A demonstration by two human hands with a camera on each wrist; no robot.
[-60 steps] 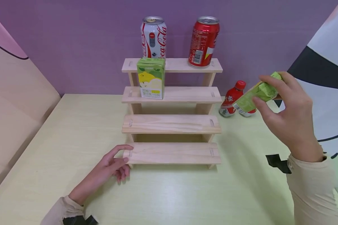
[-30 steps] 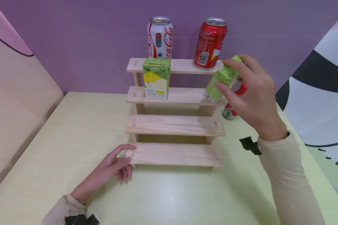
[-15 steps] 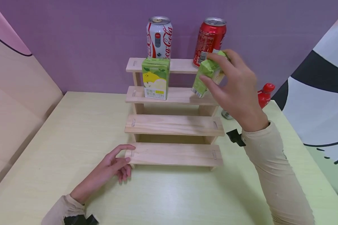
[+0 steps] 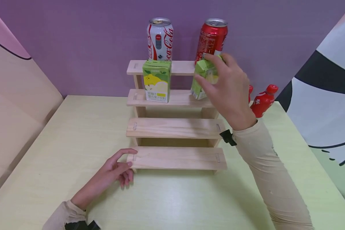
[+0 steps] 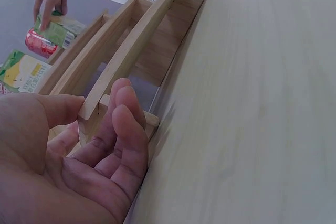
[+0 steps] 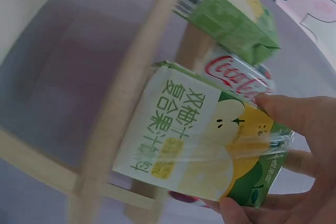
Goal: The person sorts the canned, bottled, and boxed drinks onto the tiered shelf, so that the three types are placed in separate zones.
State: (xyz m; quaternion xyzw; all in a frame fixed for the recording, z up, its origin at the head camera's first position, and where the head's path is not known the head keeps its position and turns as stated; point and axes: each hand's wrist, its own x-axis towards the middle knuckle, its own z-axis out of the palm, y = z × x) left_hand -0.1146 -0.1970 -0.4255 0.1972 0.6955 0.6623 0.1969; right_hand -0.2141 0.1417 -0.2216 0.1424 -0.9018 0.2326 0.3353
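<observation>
My right hand (image 4: 228,88) pinches a green juice box (image 4: 199,78) by its upper part, at the right part of the second shelf from the top, before the red can (image 4: 211,40). In the right wrist view the juice box (image 6: 184,135) has its lower end at the shelf edge; whether it bears on the shelf I cannot tell. My left hand (image 4: 109,172) grips the left end of the lowest shelf (image 4: 175,158) between thumb and forefinger. The left wrist view shows the hand (image 5: 100,156) at that wooden corner.
A second juice box (image 4: 156,81) stands on the left of the same shelf. Behind it, on the top shelf (image 4: 182,67), is a white can (image 4: 160,40). Red-capped bottles, one of them tilted (image 4: 263,102), are on the table (image 4: 74,134) right of the rack, partly behind my right arm.
My right hand has carried the juice box leftward from beside the rack to the second shelf, and the box is more upright. The left hand keeps its place on the lowest shelf.
</observation>
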